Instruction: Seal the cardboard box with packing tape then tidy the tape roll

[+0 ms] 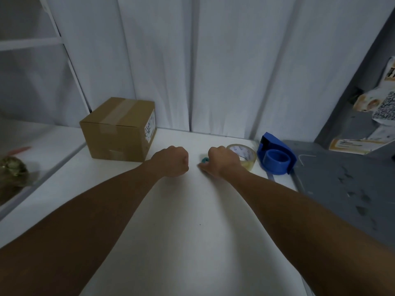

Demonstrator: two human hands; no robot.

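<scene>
A brown cardboard box point(118, 129) stands at the back left of the white table point(171, 221), its flaps closed, with a strip of tape along the top seam and down the front. A roll of clear packing tape point(245, 157) lies flat at the back right, next to a blue tape dispenser point(276, 155). My left hand point(172, 161) is a closed fist over the table, right of the box and apart from it. My right hand point(222, 161) has its fingers curled, just left of the roll and partly hiding it. A small teal object point(204, 160) peeks out at its knuckles; whether it is held is unclear.
White curtains hang behind the table. A grey shelf surface point(342, 184) adjoins the table on the right, with printed packets point(376, 107) above it. On the left, a lower white ledge holds a greenish wrapped bundle point(12, 171).
</scene>
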